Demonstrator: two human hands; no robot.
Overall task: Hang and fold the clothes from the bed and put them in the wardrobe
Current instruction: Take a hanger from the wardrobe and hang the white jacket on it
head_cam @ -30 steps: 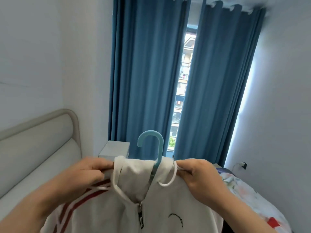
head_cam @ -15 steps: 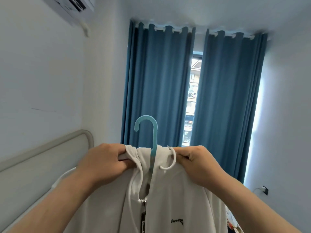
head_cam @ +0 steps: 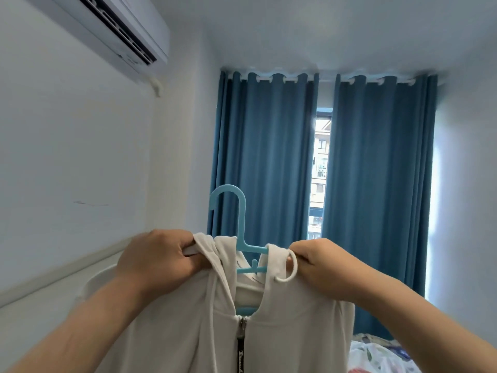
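Fingers of left hand (head_cam: 161,261) & right hand (head_cam: 326,265) grip white hoodie (head_cam: 282,324) on blue hanger (head_cam: 236,211), w/ curtains (head_cam: 269,162) behind.

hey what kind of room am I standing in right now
Most likely a bedroom in a home. A padded headboard runs along the wall, patterned bedding shows at the lower right, blue curtains cover the window, and an air conditioner is mounted high on the wall.

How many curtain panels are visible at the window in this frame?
2. The left curtain panel hangs left of the narrow window gap; the right curtain panel hangs right of it. Its lower part is hidden behind the right hand and white hoodie.
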